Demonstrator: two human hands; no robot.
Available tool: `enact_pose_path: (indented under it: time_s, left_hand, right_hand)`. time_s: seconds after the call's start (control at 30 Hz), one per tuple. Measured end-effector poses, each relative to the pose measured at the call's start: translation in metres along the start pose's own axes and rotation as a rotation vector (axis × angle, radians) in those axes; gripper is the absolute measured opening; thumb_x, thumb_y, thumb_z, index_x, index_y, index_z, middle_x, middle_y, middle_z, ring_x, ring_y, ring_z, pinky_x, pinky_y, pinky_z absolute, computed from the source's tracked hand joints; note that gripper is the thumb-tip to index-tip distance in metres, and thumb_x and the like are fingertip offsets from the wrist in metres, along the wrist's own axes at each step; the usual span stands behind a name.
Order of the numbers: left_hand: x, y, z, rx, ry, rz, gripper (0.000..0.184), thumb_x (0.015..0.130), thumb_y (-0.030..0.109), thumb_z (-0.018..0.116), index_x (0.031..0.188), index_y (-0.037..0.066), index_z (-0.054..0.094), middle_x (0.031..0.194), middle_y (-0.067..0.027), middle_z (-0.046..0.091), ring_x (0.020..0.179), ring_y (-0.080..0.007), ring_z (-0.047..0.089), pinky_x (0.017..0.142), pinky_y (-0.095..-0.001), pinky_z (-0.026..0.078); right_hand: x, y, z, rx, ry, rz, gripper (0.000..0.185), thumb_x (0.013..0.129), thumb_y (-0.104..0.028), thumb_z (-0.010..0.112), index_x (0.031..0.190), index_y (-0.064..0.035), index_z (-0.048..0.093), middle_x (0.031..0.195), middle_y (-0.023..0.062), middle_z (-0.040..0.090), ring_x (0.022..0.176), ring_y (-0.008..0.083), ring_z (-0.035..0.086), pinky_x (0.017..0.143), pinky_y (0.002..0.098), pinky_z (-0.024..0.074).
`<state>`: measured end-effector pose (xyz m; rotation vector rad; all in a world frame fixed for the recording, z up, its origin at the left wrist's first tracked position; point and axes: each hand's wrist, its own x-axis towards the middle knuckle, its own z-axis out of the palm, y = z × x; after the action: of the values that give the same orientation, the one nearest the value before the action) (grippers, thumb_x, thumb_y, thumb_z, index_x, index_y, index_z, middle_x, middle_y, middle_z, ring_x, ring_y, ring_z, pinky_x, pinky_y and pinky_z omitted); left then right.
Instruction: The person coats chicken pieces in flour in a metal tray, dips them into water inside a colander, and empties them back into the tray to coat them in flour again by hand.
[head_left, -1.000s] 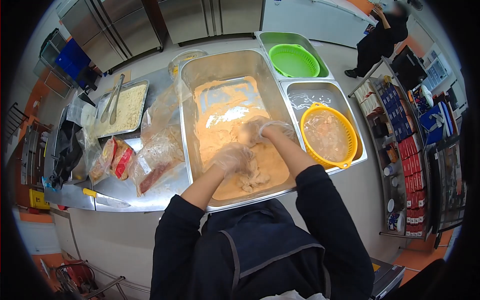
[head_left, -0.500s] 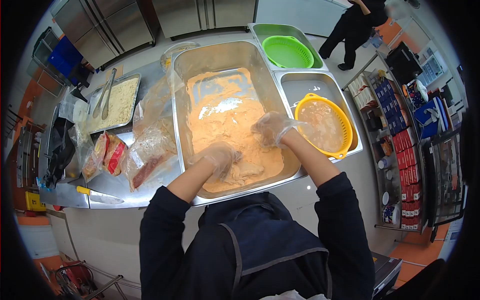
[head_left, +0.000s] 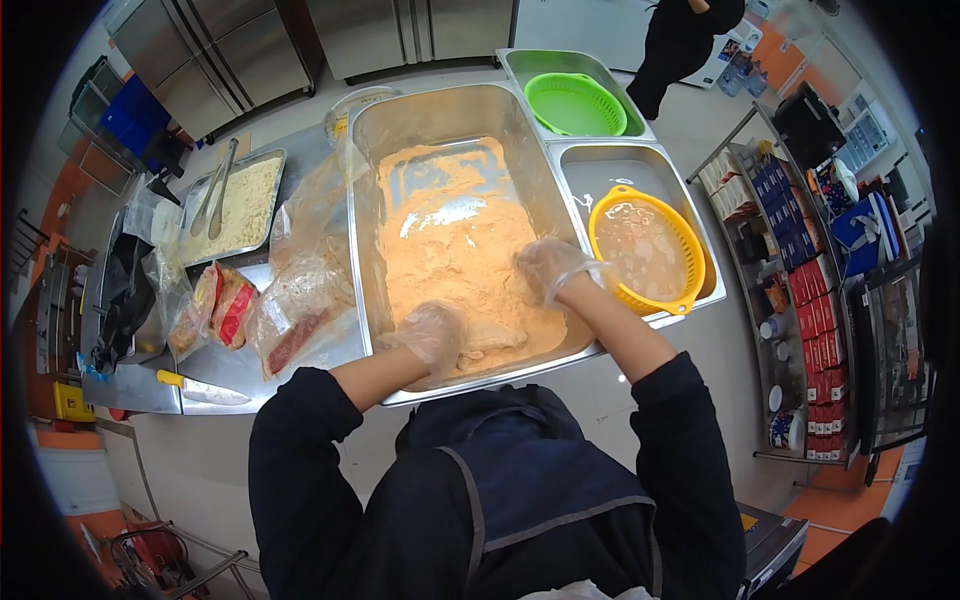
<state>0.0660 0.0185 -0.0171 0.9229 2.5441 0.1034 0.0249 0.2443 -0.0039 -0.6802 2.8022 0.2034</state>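
Note:
Both hands wear clear plastic gloves inside a deep metal pan (head_left: 362,250) spread with orange breading powder (head_left: 440,265). My left hand (head_left: 432,335) rests low in the pan, against the left side of a powder-coated piece, perhaps meat (head_left: 492,338). The back of that hand shows, but its fingertips are hidden, so its grip is unclear. Near the right wall, my right hand (head_left: 550,268) touches the powder with its fingers loosely bent and apart. I see nothing held in it. The coated piece lies between the hands, partly buried.
Right of the pan, a yellow colander (head_left: 697,250) holds pale pieces in cloudy liquid; a green basket (head_left: 575,103) sits behind. To the left are bagged meat (head_left: 300,310), a yellow-handled knife (head_left: 205,389) and a crumb tray (head_left: 245,205) with tongs (head_left: 222,188). Another person (head_left: 680,50) stands far right.
My left hand has shifted slightly left and down, off the top of the coated piece. My right hand has moved slightly right. The other person has moved left.

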Motion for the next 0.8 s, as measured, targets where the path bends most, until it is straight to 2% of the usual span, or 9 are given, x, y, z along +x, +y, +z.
enact_pose_path:
  time_s: [0.27, 0.37, 0.43, 0.5, 0.57, 0.63, 0.67, 0.77, 0.8]
  left_hand:
    - [0.026, -0.019, 0.029, -0.056, -0.008, 0.077, 0.012, 0.073, 0.011, 0.057, 0.076, 0.004, 0.066, 0.077, -0.0131, 0.065, 0.078, -0.0284, 0.063, 0.069, -0.0355, 0.049]
    - [0.054, -0.058, 0.069, 0.364, -0.097, 0.316, 0.019, 0.075, 0.020, 0.060, 0.080, 0.003, 0.066, 0.074, -0.0090, 0.064, 0.076, -0.0249, 0.063, 0.065, -0.0348, 0.049]
    - [0.077, -0.088, 0.086, -0.329, -0.175, 0.494, 0.020, 0.073, 0.025, 0.063, 0.076, 0.005, 0.066, 0.071, -0.0088, 0.063, 0.069, -0.0248, 0.061, 0.060, -0.0331, 0.047]
    - [0.057, -0.087, 0.064, -0.374, -0.026, 0.366, 0.020, 0.071, 0.026, 0.065, 0.072, 0.007, 0.064, 0.068, -0.0085, 0.060, 0.064, -0.0243, 0.058, 0.057, -0.0327, 0.045]
    - [0.039, -0.092, 0.041, -0.412, 0.120, 0.237, 0.020, 0.069, 0.028, 0.066, 0.069, 0.008, 0.063, 0.064, -0.0083, 0.058, 0.059, -0.0238, 0.055, 0.054, -0.0322, 0.044]
    - [0.028, -0.106, 0.022, 0.177, 0.145, 0.334, 0.018, 0.069, 0.027, 0.068, 0.072, 0.010, 0.061, 0.065, -0.0056, 0.055, 0.059, -0.0189, 0.052, 0.054, -0.0296, 0.042]
    - [0.022, -0.104, 0.009, 0.178, 0.142, 0.332, 0.018, 0.069, 0.027, 0.068, 0.072, 0.010, 0.061, 0.065, -0.0056, 0.055, 0.059, -0.0189, 0.052, 0.054, -0.0296, 0.042]
    - [0.011, -0.101, -0.005, -0.275, -0.130, 0.173, 0.018, 0.072, 0.022, 0.067, 0.080, 0.009, 0.059, 0.070, -0.0041, 0.054, 0.064, -0.0140, 0.052, 0.056, -0.0266, 0.043]
    - [0.008, -0.104, 0.003, -0.833, -0.130, 0.147, 0.017, 0.073, 0.020, 0.066, 0.082, 0.008, 0.059, 0.073, -0.0035, 0.055, 0.066, -0.0120, 0.051, 0.057, -0.0251, 0.042]
  right_hand:
    - [0.025, -0.027, 0.034, -0.014, 0.111, 0.025, 0.015, 0.075, -0.012, 0.055, 0.076, -0.0030, 0.067, 0.081, 0.0150, 0.066, 0.076, 0.0275, 0.066, 0.063, 0.0363, 0.0532]
    - [0.011, -0.025, 0.014, 0.112, 0.011, 0.032, 0.017, 0.074, -0.013, 0.055, 0.084, -0.0035, 0.065, 0.081, 0.0148, 0.066, 0.076, 0.0284, 0.066, 0.061, 0.0369, 0.0529]
    - [-0.004, -0.021, -0.004, 0.109, -0.019, 0.021, 0.016, 0.075, -0.014, 0.055, 0.085, -0.0057, 0.065, 0.082, 0.0130, 0.066, 0.077, 0.0286, 0.065, 0.064, 0.0362, 0.0526]
    - [-0.018, -0.013, -0.012, 0.119, -0.052, 0.012, 0.016, 0.075, -0.014, 0.055, 0.086, -0.0079, 0.065, 0.083, 0.0112, 0.066, 0.079, 0.0288, 0.065, 0.067, 0.0356, 0.0523]
    - [-0.026, -0.002, -0.014, 0.150, -0.170, -0.221, 0.015, 0.074, -0.016, 0.056, 0.086, -0.0104, 0.064, 0.087, 0.0101, 0.065, 0.083, 0.0278, 0.064, 0.073, 0.0347, 0.0505]
    - [-0.028, -0.001, -0.017, 0.171, -0.267, -0.245, 0.015, 0.069, -0.014, 0.059, 0.083, -0.0095, 0.060, 0.086, 0.0118, 0.062, 0.086, 0.0286, 0.061, 0.074, 0.0346, 0.0490]
    - [-0.028, -0.001, -0.017, 0.190, -0.358, -0.264, 0.018, 0.064, -0.013, 0.063, 0.080, -0.0087, 0.057, 0.086, 0.0135, 0.059, 0.089, 0.0293, 0.059, 0.075, 0.0345, 0.0475]
    - [-0.015, 0.012, 0.058, 0.432, -0.119, -0.102, 0.019, 0.064, -0.011, 0.063, 0.082, -0.0069, 0.055, 0.086, 0.0139, 0.059, 0.091, 0.0297, 0.058, 0.074, 0.0363, 0.0472]
    - [-0.016, 0.011, 0.054, 0.433, -0.119, -0.099, 0.019, 0.064, -0.011, 0.063, 0.082, -0.0069, 0.055, 0.086, 0.0139, 0.059, 0.091, 0.0297, 0.058, 0.074, 0.0363, 0.0472]
